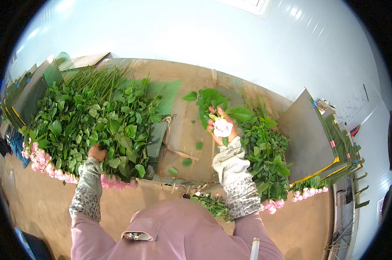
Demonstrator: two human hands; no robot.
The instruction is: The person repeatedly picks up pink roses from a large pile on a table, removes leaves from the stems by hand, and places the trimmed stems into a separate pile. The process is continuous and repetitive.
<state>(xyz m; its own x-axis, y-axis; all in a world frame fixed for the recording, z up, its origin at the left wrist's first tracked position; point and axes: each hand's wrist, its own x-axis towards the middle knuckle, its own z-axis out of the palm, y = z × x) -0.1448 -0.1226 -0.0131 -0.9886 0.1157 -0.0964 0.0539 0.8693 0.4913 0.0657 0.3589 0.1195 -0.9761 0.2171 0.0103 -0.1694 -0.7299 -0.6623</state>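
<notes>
My right hand grips a pale pink rose by its stem just under the bloom. Broad green leaves spread beyond the fingers, above the bare tabletop. On the left, my left hand is curled among the leaves of a large pile of roses. Foliage hides its fingertips, so whether it holds a stem cannot be told. The pile's pink blooms hang over the table's near edge, while its stems point towards the wall. Close to my right forearm lies a smaller pile of roses.
Green plastic mesh lies under the left pile. Loose leaves dot the wooden table. Upright boards stand at the right, with more roses beside them. Cut greenery lies below the table's front edge.
</notes>
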